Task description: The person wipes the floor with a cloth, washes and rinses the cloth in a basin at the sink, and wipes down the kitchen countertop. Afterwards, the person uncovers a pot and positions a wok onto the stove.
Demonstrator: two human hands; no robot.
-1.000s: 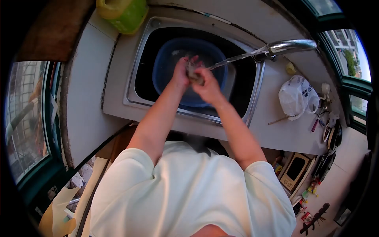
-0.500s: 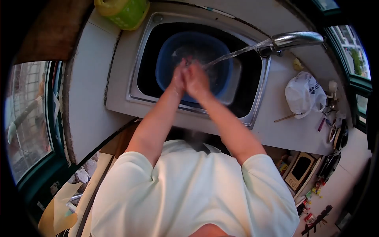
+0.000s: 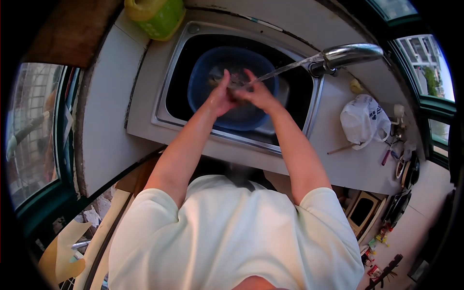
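Note:
Both my hands are over a blue basin (image 3: 193,92) that stands in the metal sink (image 3: 162,104). My left hand (image 3: 222,100) has its thumb raised and apart from the fingers, which point inward toward the other hand. Facing it, my right hand (image 3: 260,94) also has its thumb lifted, its fingers partly blurred by water and motion. A stream of water (image 3: 285,68) from the chrome faucet (image 3: 352,52) falls between them. Water with brownish and reddish shapes shows in the basin beyond the fingers, too unclear to name. I see nothing gripped in either hand.
A yellow-green plastic jug (image 3: 159,19) stands at the back left of the counter. On the right counter lie a white plastic bag (image 3: 360,121), a thin stick (image 3: 341,149) and several small utensils. Windows border both sides.
My hands have come apart from being pressed together, the thumbs now raised. The right hand has moved rightward. The view has shifted slightly, and water still runs.

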